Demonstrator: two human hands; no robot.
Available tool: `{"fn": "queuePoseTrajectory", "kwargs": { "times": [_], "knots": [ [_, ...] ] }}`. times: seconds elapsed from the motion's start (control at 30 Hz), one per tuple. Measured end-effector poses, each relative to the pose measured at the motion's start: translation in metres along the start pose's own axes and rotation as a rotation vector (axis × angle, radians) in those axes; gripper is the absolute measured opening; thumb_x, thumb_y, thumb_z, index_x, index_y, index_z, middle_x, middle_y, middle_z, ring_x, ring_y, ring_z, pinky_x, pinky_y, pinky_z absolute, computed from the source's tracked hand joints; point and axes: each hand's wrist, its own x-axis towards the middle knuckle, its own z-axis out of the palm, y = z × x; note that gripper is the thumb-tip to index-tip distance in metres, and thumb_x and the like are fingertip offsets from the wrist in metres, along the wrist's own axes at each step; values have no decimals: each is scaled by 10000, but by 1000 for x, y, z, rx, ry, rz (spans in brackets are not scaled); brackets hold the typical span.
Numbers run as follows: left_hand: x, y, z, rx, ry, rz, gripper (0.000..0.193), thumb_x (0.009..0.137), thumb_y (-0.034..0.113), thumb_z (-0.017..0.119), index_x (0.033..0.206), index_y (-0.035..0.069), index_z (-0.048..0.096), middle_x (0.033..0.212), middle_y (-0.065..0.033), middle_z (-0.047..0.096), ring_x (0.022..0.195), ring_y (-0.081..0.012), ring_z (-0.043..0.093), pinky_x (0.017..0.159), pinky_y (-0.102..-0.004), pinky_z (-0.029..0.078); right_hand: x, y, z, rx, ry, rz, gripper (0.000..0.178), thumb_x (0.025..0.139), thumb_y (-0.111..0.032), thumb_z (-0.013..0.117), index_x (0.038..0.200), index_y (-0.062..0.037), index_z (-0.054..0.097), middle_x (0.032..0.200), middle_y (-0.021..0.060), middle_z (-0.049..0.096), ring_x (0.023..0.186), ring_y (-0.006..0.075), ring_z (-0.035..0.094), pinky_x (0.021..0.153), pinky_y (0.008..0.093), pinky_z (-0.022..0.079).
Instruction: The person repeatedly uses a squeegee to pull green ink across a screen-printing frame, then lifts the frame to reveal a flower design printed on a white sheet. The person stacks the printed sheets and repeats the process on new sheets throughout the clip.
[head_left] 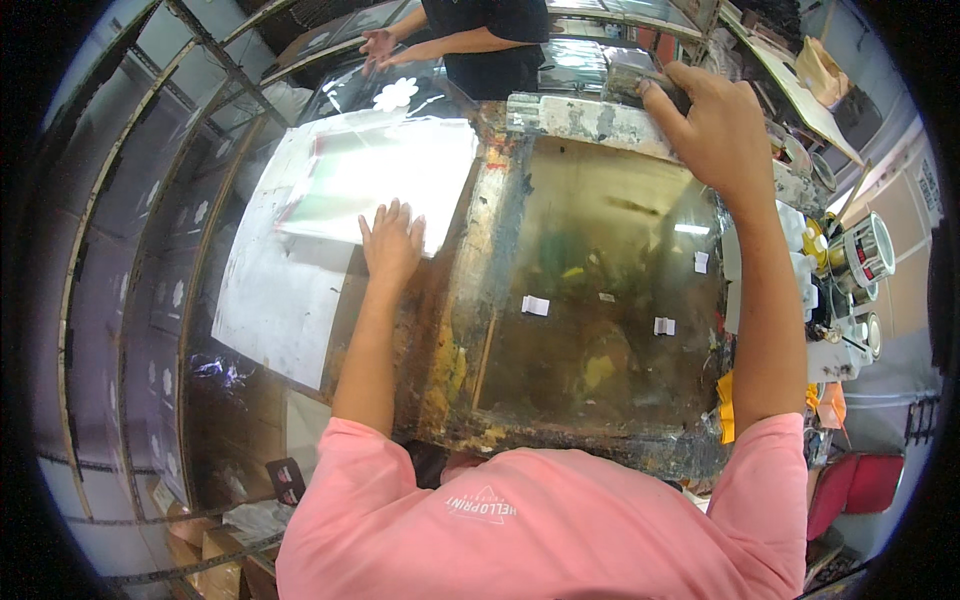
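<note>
My left hand (394, 246) lies flat with fingers apart on the near edge of a stack of glossy, partly clear sheets (390, 165). Under that stack lies a larger white sheet (275, 300). Raised at the far right, my right hand (708, 125) curls its fingers and thumb round a grey, worn block-like piece (645, 85), partly hidden by the hand. Below it is a paint-stained pale beam (590, 122) along the far edge of a glassy, brownish table panel (610, 240). Small white tabs (535, 305) are stuck on the panel.
Across the table, another person's hands (400, 52) are near a white flower-shaped print (396, 94). Metal racks (130, 250) stand to the left. Cans (868, 250) and bottles crowd the right side, with a red chair (855, 490) below them.
</note>
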Motion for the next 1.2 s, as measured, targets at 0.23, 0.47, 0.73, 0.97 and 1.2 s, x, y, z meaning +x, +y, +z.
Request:
{"fn": "queuePoseTrajectory", "kwargs": {
  "times": [0.23,0.47,0.73,0.97,1.2],
  "knots": [
    [12,22,-64,-215,53,44,515,1133,435,442,1238,51,769,1271,-153,758,1211,-360,687,1261,-618,238,-11,-3,2,11,53,-33,483,967,-454,638,1082,3,747,994,220,745,952,395,690,878,462,466],
    [-24,144,-68,-223,-232,280,535,1112,485,492,1137,43,794,1088,-207,781,1113,-397,708,1193,-578,369,-1,0,1,3,30,-21,501,950,-476,630,1036,9,721,870,230,724,869,412,694,821,508,486],
    [-96,274,28,-319,-261,698,1169,834,937,514,1585,41,495,1700,-251,345,1592,-490,255,1280,-698,61,1,-2,-3,22,18,-29,527,950,-482,580,794,3,717,804,226,727,831,397,713,849,503,475],
    [-100,302,36,-338,-261,805,1291,740,995,534,1616,51,451,1701,-248,336,1605,-472,224,1265,-728,32,6,-1,-9,72,-4,-24,519,935,-453,574,771,19,713,745,224,708,770,396,700,818,499,476],
    [-107,302,25,-366,-266,824,1276,723,1008,526,1569,53,520,1647,-209,442,1580,-443,301,1260,-747,24,13,3,-5,99,-3,7,517,920,-440,571,779,29,736,760,242,715,770,412,710,852,504,526]
  ]
}}
